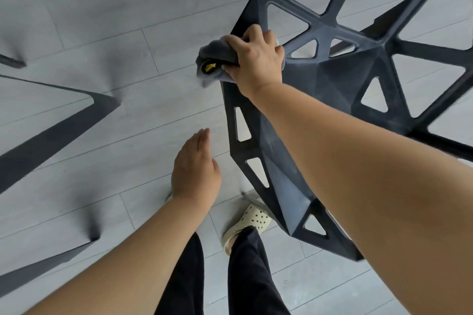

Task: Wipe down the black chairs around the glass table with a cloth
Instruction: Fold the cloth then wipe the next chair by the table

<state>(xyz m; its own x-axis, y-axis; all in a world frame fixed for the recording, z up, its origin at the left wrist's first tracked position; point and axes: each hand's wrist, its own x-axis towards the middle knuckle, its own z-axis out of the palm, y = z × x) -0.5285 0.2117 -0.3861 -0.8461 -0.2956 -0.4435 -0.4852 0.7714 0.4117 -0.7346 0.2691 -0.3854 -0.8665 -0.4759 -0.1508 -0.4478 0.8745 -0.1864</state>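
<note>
Right hand (256, 59), arm outstretched forward, grips the cloth (210, 55); left hand (195, 171) hovers lower, palm down, flat and straight-fingered

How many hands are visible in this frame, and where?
2. The right hand grips the grey cloth against an edge of the black chair; the left hand is open above the floor, holding nothing.

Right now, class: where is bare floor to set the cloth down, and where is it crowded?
Bare floor between the dark legs at left and the chair, beyond the left hand. Crowded by the shoe beside the chair.
</note>
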